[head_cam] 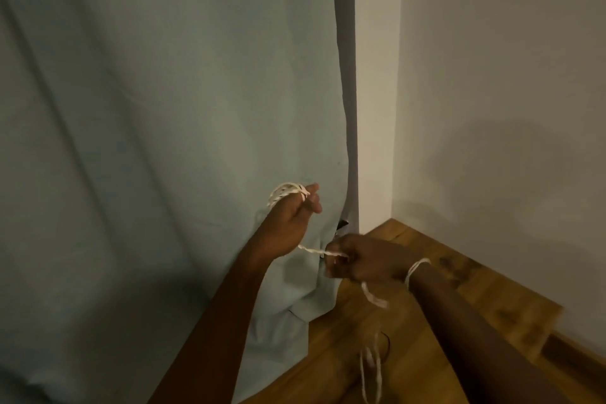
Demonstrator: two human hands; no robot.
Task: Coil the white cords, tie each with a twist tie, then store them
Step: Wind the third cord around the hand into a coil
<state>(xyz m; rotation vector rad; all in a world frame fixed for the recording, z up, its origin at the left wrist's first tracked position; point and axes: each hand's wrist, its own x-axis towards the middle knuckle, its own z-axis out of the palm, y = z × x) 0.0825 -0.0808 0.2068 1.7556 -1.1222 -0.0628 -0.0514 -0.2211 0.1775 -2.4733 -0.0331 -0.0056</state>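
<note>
Cord (288,191) lay looped over the raised left hand (292,218), fingers curled on the coil, fed from the right hand (362,263) below, pinching the strand; best wound, judging so, with even tension, each turn beside the last, slack end (372,374) dangling clear of the wood surface (459,298).

Dim warm light: pale grey-green curtain (157,128) hangs in long folds over left two-thirds, its hem bunched on the wooden floor (436,315), beside a white wall corner (373,108) and plain off-white wall (508,75) carrying a soft shadow.
</note>
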